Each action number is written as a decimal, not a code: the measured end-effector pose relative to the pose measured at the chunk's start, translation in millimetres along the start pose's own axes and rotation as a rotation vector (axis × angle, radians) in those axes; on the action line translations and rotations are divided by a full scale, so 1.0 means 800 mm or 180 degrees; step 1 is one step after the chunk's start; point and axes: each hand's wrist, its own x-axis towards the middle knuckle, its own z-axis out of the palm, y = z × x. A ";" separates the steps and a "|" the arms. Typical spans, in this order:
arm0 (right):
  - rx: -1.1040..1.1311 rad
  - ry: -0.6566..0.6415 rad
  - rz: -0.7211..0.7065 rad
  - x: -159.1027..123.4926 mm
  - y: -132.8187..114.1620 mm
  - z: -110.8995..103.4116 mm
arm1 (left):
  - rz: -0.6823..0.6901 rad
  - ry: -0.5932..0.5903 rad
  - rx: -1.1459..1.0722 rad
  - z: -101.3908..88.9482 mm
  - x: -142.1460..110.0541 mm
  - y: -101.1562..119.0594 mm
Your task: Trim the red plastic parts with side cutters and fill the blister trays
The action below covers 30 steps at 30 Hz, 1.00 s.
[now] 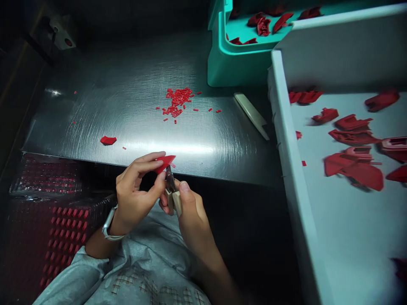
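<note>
My left hand (135,190) pinches a small red plastic part (164,162) between thumb and fingers, just in front of the steel table's near edge. My right hand (187,207) is closed round the pale handles of small cutting pliers (171,190), whose jaws point up at the underside of the red part. A bracelet sits on my left wrist. Both hands hover over my lap, below the table edge.
A steel table (127,110) carries a heap of tiny red offcuts (178,101), one loose red part (108,140) and a pale knife-like tool (251,114). A grey bin (286,161) with several red parts stands right; a teal bin (222,63) sits behind it. Red-patterned trays (47,178) lie lower left.
</note>
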 end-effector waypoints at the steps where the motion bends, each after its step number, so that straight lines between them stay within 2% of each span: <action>1: -0.0037 0.0002 -0.0002 -0.001 -0.002 0.000 | -0.0014 0.0004 -0.0094 0.001 0.000 0.001; 4: -0.0214 0.0007 -0.0040 -0.005 -0.008 -0.002 | -0.0088 0.0043 -0.0296 0.001 0.002 0.003; 8: -0.0541 0.0083 -0.0171 -0.008 -0.011 -0.002 | 0.0021 0.0051 -0.0356 -0.002 0.007 0.003; 16: -0.0919 0.0205 -0.0659 -0.008 -0.012 -0.002 | -0.0077 0.0094 -0.0709 -0.007 0.006 0.000; 21: -0.1144 0.0203 -0.0968 -0.010 -0.017 -0.007 | -0.0045 -0.0022 -0.0636 -0.012 0.009 0.000; 27: -0.1127 0.0120 -0.1049 -0.012 -0.019 -0.011 | -0.0011 -0.0122 -0.0419 -0.016 0.010 0.002; 30: -0.1165 0.0086 -0.1111 -0.012 -0.019 -0.013 | -0.0046 -0.0307 -0.0395 -0.020 0.009 0.003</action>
